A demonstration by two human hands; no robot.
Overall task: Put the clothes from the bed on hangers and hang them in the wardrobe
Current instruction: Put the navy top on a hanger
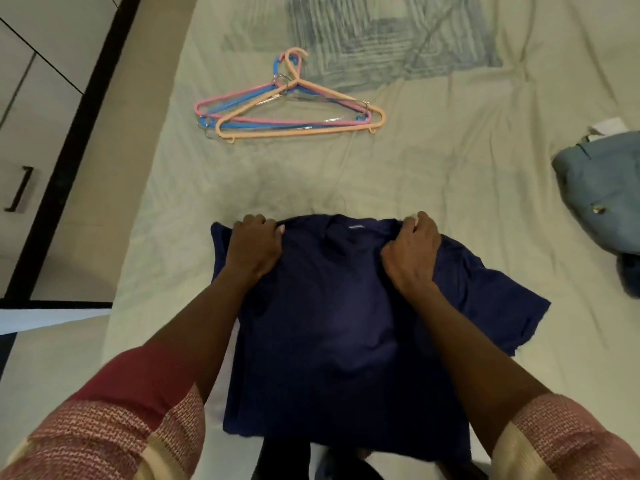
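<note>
A navy blue T-shirt lies spread on the bed, collar away from me, its lower hem hanging over the near edge. My left hand grips the shirt's left shoulder, fingers curled into the cloth. My right hand pinches the right shoulder seam near the collar. A pile of plastic hangers in orange, pink and blue lies farther up the bed, apart from the shirt.
The bed's cream sheet has a faded blue print near its far end. A grey-blue garment lies bunched at the right edge. The wardrobe doors with a dark handle stand to the left, past a dark frame.
</note>
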